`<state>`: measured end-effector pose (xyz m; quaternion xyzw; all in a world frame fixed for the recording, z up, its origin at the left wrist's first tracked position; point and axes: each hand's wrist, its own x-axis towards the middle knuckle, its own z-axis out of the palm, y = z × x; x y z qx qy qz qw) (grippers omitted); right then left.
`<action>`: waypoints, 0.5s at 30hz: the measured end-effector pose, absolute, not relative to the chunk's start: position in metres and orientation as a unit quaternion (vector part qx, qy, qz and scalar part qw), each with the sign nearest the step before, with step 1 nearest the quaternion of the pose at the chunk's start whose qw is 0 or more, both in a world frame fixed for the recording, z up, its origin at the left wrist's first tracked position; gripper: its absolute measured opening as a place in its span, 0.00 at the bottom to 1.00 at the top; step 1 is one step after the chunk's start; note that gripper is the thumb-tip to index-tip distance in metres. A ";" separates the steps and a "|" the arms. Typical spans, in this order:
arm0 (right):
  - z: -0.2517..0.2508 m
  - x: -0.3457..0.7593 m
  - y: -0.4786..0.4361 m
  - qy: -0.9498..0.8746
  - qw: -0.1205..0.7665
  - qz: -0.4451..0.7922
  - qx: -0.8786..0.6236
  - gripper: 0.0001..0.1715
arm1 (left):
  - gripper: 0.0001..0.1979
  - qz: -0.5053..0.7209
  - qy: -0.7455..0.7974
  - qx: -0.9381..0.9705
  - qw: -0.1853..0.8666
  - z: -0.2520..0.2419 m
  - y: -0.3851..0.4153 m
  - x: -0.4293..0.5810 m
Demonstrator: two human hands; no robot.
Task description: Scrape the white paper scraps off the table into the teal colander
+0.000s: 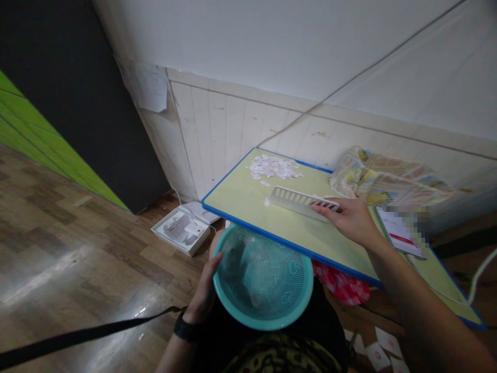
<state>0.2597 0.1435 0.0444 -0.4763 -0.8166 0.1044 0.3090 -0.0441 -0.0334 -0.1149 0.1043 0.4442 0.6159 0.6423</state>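
Note:
My left hand [206, 284] grips the left rim of a teal plastic colander [267, 316], which sits at my lap against the table's front edge. A few small pale bits appear to lie in the colander. In my right hand [347, 218] is a white slotted plastic tray [297, 202], held by its right end with its long side down near the tabletop. Beyond it, a pile of white paper scraps [274, 167] rests on the yellow-green table [236, 191] with a blue edge. A few loose scraps lie between pile and tray.
A patterned cloth [388, 176] and a tablet-like device [402, 233] are on the table's right. An open white box [180, 230] stands on the floor at left. Red checked fabric [344, 285] hangs below the table edge. Cards [382, 352] lie at lower right.

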 end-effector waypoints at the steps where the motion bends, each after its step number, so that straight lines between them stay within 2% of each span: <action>1: 0.047 0.267 0.143 -0.815 0.309 0.103 -0.480 0.19 | 0.29 0.623 0.431 0.112 0.643 -0.119 -0.033 -0.044; 8: 0.050 0.287 0.145 -0.789 0.318 0.093 -0.517 0.21 | 0.34 0.641 0.381 0.149 0.650 -0.127 -0.029 -0.043; 12: 0.048 0.280 0.141 -0.801 0.315 0.125 -0.493 0.19 | 0.30 0.649 0.373 0.167 0.641 -0.129 -0.029 -0.044; 15: 0.050 0.279 0.139 -0.799 0.310 0.094 -0.507 0.20 | 0.29 0.641 0.393 0.166 0.638 -0.131 -0.030 -0.045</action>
